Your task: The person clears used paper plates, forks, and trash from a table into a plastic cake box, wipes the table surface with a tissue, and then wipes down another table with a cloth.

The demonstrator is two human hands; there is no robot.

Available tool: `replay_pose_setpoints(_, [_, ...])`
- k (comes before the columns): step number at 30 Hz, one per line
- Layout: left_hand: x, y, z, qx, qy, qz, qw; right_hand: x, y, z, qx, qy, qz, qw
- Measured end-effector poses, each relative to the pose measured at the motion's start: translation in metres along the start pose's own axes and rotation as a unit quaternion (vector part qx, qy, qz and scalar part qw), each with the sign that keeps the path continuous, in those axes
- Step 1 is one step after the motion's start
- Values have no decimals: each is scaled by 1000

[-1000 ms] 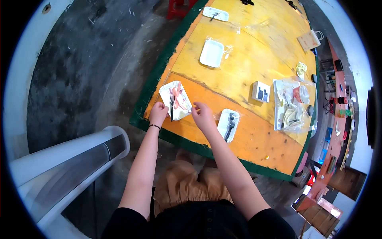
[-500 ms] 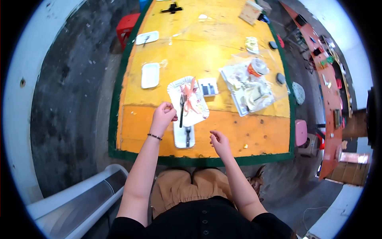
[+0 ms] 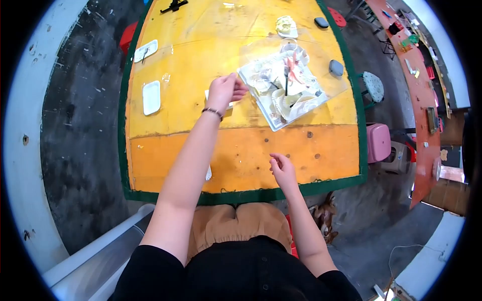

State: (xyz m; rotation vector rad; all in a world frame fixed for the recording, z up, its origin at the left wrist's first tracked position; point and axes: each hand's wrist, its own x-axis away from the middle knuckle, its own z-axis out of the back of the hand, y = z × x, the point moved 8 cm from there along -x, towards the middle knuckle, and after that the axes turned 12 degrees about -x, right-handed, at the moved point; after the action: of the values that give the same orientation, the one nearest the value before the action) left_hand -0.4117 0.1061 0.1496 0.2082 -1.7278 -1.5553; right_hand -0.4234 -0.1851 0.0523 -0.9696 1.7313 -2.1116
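Observation:
My left hand (image 3: pixel 228 93) reaches over the table with its fingers loosely extended and nothing visible in them. It partly covers a small white box (image 3: pixel 230 106). Right of it, a pile of used paper plates (image 3: pixel 281 103) lies on a flat white tray (image 3: pixel 273 123). On the pile rests a pale plate with a pink ribbon (image 3: pixel 293 70) and a black fork (image 3: pixel 286 83). My right hand (image 3: pixel 283 171) hovers over the table's front part, empty, fingers slightly bent and apart. A white dish (image 3: pixel 209 173) shows only its edge beside my left forearm.
The yellow and orange table (image 3: pixel 241 145) has a green border. On its left are a white foam tray (image 3: pixel 151 98) and another with a fork (image 3: pixel 146 51). A crumpled pale item (image 3: pixel 286 26) and dark grey objects lie right. A pink stool (image 3: pixel 378 143) and a dog (image 3: pixel 326 215) are beside the table.
The plate with the ribbon and fork has gone from the table's middle to the pile on the right. My left hand has moved forward and right. The view has shifted.

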Motion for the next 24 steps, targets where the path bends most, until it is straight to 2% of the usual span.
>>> replay_pose_setpoints(3, [27,-57,67,-47,60,-5,997,-3,13,-31,90,-50,21,994])
replay_pose_setpoints(8, [139,-176,183,-54,165,124,977,-1,27,-132,156,-194,7,969])
replay_pose_setpoints(12, [231,-254,241,5,246,173,954,0,46,-213,314,-214,-2,925])
replay_pose_setpoints(15, [282,-297,262,99,290,199,931,-2,53,-254,391,-152,-56,906])
replay_pose_setpoints(18, [315,-314,276,146,283,201,926,-7,67,-272,406,-76,-31,910])
replay_pose_setpoints(20, [333,-323,297,149,268,198,931,-13,89,-276,358,-40,-2,933])
replay_pose_setpoints(22, [352,-330,329,137,256,196,936,-7,88,-272,315,-1,-38,948])
replay_pose_setpoints(24, [374,-335,367,128,256,177,942,-16,115,-263,327,10,-58,943])
